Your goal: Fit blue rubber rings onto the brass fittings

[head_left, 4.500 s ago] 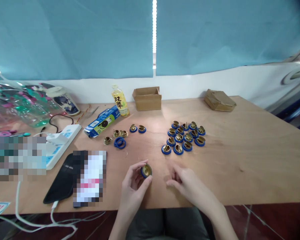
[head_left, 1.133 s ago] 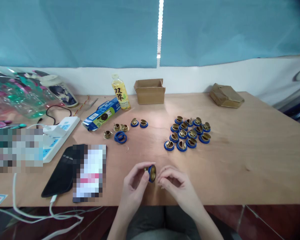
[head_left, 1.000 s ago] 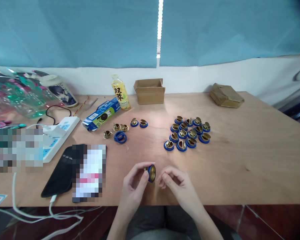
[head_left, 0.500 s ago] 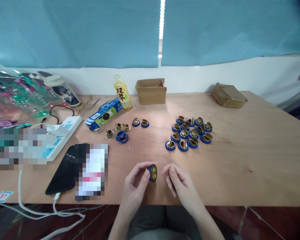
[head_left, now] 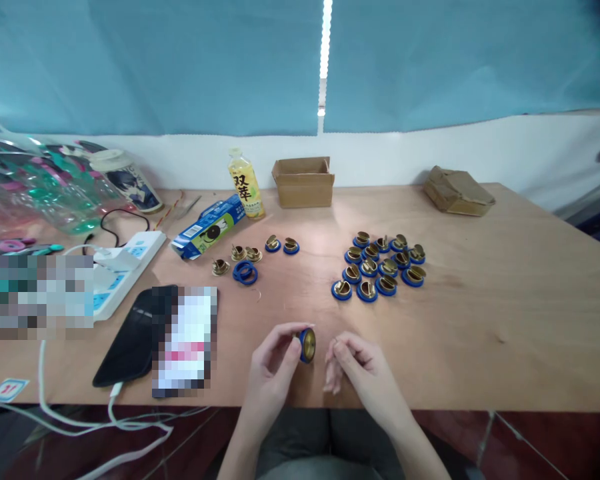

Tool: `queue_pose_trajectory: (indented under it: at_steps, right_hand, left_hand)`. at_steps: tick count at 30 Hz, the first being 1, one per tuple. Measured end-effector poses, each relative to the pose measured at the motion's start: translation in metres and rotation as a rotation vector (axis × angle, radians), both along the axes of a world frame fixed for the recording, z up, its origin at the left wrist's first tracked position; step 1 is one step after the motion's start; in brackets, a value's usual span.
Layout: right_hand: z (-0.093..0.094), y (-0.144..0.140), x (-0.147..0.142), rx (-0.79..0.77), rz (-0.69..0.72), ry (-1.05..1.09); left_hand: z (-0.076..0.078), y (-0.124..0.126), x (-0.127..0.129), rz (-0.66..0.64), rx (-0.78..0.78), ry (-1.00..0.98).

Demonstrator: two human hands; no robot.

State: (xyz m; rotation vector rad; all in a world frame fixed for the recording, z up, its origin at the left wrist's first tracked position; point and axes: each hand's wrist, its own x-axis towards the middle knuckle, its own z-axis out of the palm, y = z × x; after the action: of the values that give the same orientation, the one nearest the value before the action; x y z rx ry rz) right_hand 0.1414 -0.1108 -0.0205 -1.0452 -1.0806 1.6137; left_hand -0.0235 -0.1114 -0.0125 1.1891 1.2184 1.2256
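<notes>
We're getting even, moderately bright light; a blown-out strip is glaring through the gap between the blue curtains (head_left: 325, 40). A soft hotspot is sitting on the far-centre wooden table (head_left: 505, 293). Edges are bowing from wide-angle distortion, corners darkening, and pixelated blocks are masking areas left.

A wooden table (head_left: 505, 320) carries a cluster of blue-ringed brass caps (head_left: 380, 267). Left of that cluster lie loose brass caps and blue rings (head_left: 250, 260), a blue carton (head_left: 207, 227), a power strip (head_left: 123, 267) and a phone (head_left: 130, 337); behind it stand a yellow bottle (head_left: 245, 183), a cardboard box (head_left: 303, 181) and a brown packet (head_left: 457, 191).
</notes>
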Motion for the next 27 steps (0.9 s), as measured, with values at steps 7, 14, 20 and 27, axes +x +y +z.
queue_pose_trajectory:
  at_steps: [7, 14, 20, 27]
  right_hand:
    - [0.004, 0.001, -0.001, 0.043, -0.043, 0.076]
    - [0.005, -0.001, 0.002, 0.061, -0.01, 0.043]
    - [0.001, -0.001, 0.008, 0.007, 0.044, 0.023]
    - [0.002, 0.003, 0.008, -0.116, 0.097, 0.219]
  left_hand:
    - [-0.006, 0.0, -0.002, -0.011, 0.019, -0.027]
    - [-0.009, 0.001, -0.001, -0.028, 0.02, -0.044]
    - [-0.011, 0.001, 0.0, -0.038, 0.03, -0.093]
    - [-0.005, 0.002, -0.001, -0.08, 0.014, -0.102]
